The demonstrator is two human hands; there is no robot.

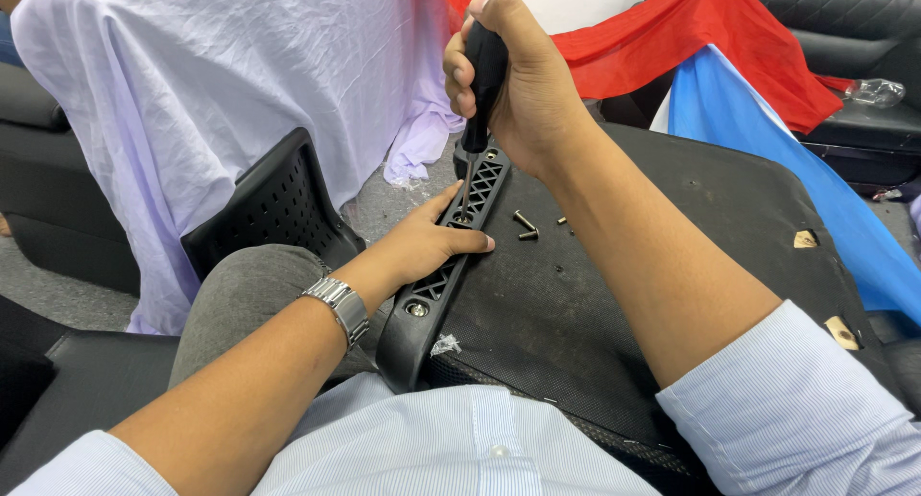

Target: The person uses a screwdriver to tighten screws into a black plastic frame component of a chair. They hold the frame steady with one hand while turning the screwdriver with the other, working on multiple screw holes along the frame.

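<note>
No pkgs, labels, signs, screens.

You have open seat underside (672, 227) right of the loose screws (525, 225); the perforated backrest (273, 203) blocks its left edge.

Right hand (518, 83) fisted upright, fingers curled tight, left hand (427, 242) lying flat, palm down

Pale blue striped sleeves (796, 400), steel wristwatch (338, 304), probably grey trousers (240, 295).
</note>
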